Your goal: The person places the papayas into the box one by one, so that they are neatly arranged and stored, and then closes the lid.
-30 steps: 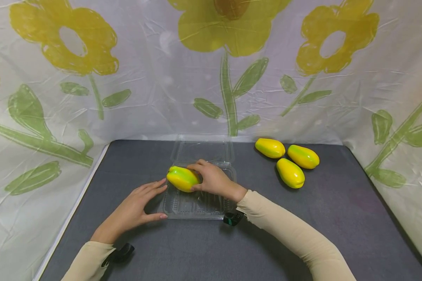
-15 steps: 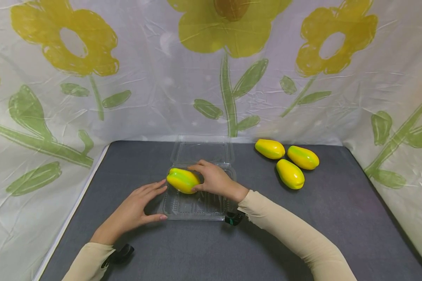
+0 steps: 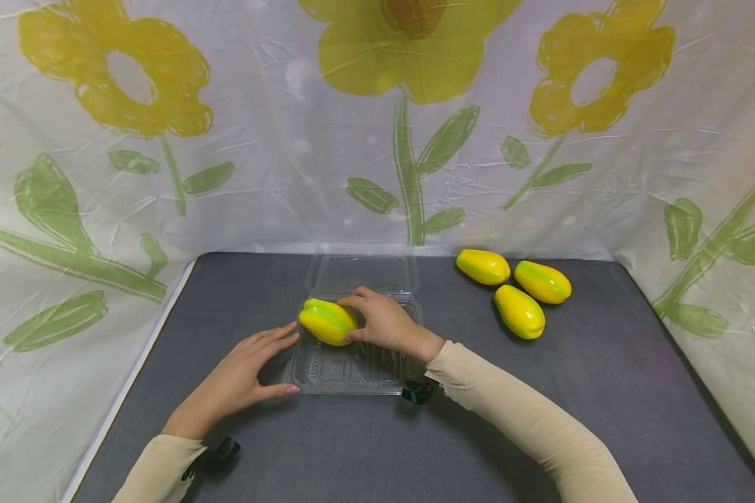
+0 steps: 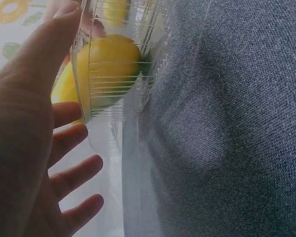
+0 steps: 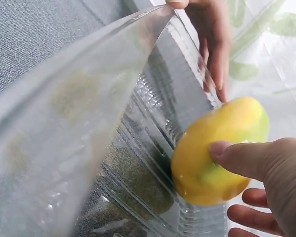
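Note:
A glossy yellow-green papaya lies tilted in the left back part of a clear plastic clamshell box. My right hand grips its right end, the thumb on the near side, as the right wrist view shows on the papaya. My left hand is spread at the box's left side, fingertips and thumb tip touching the rim. In the left wrist view its fingers are held apart and the papaya shows through the ribbed wall. The fingers behind the papaya are partly hidden.
Three more papayas lie grouped at the table's back right. The box's lid is folded back toward the flowered curtain. Dark grey cloth covers the table.
The papaya has turned slightly in my right hand, its green band shifting toward the near side and then back. Both hands have stayed almost where they were.

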The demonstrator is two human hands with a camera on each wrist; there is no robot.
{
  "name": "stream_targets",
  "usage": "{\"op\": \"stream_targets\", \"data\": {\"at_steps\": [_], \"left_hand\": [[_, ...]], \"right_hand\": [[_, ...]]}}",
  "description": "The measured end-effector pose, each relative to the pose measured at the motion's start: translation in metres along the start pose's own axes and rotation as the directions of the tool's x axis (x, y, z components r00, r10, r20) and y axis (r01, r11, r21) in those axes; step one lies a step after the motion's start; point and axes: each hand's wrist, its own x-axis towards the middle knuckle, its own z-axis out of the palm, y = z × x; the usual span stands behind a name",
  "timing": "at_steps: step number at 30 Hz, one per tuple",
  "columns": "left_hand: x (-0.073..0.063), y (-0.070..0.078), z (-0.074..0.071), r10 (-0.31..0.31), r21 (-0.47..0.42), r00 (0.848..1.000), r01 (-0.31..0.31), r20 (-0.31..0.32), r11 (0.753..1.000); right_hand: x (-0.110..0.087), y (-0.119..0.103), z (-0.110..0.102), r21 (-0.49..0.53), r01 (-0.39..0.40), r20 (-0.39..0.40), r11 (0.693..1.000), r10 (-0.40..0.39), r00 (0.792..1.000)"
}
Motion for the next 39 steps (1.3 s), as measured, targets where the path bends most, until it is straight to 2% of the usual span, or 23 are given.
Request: {"op": "stream_targets", "data": {"at_steps": [17, 27, 39], "left_hand": [[-0.0012, 0.0004, -0.0004, 0.000, -0.001, 1.000, 0.000, -0.004, 1.000], [-0.0016, 0.0014, -0.0001, -0.022, -0.022, 1.000, 0.022, 0.013, 1.000], [-0.0006, 0.0009, 0.0003, 0.001, -0.016, 1.000, -0.001, -0.003, 1.000]], "right_hand": [[-0.0040, 0.0019, -0.0026, 0.018, -0.024, 0.030, 1.000, 0.023, 0.999], [-0.0060, 0.0022, -0.0012, 0.002, -0.015, 0.014, 1.000, 0.015, 1.000], [-0.0050, 0.0013, 0.0043, -0.022, -0.021, 0.024, 1.000, 0.021, 0.999]]}}
